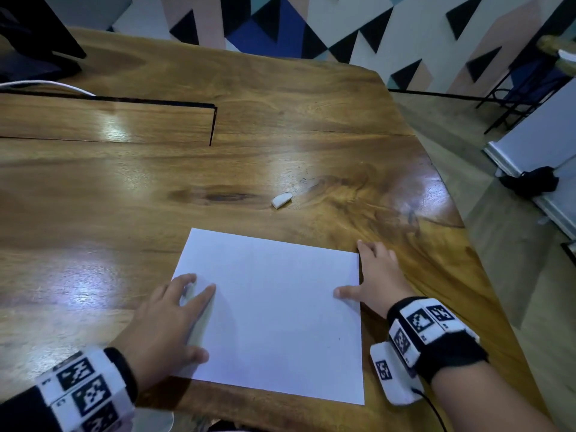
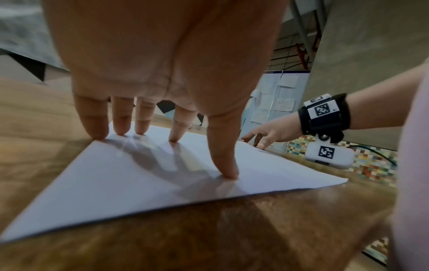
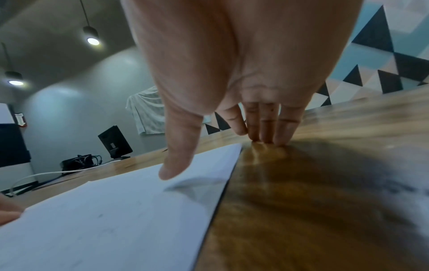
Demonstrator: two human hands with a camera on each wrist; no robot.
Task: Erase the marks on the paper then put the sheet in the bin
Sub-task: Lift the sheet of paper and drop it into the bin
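White sheet (image 1: pixel 274 313) lies flat on the wooden table (image 1: pixel 124 188), near the front edge & toward the person's right side. Left hand (image 1: pixel 168 322) rests on the sheet's left margin – fingers straight and spread, tips pressing down on the paper; left wrist view shows all five fingertips (image 2: pixel 228 174) in contact, thumb nearest the lens, little finger at the sheet's far-left corner. Nothing held in it. Right hand (image 1: pixel 378 275) sits at the sheet's right edge: thumb laid over the paper, the other fingers straight, close together, on bare wood just beside the far-right corner. In the right wrist view the thumb (image 3: pixel 176 161) seems to hover slightly above the paper, casting a shadow; whether it touches, can't tell. No clamping by either hand – both lie loose & extended. A small white eraser (image 1: pixel 281 200) lies on the table beyond the sheet, well apart from both hands. Faint specks show on the sheet's surface in the right wrist view; otherwise it reads as blank. Far left: a dark monitor (image 1: pixel 37 35) and a white cable (image 1: pixel 46 85).
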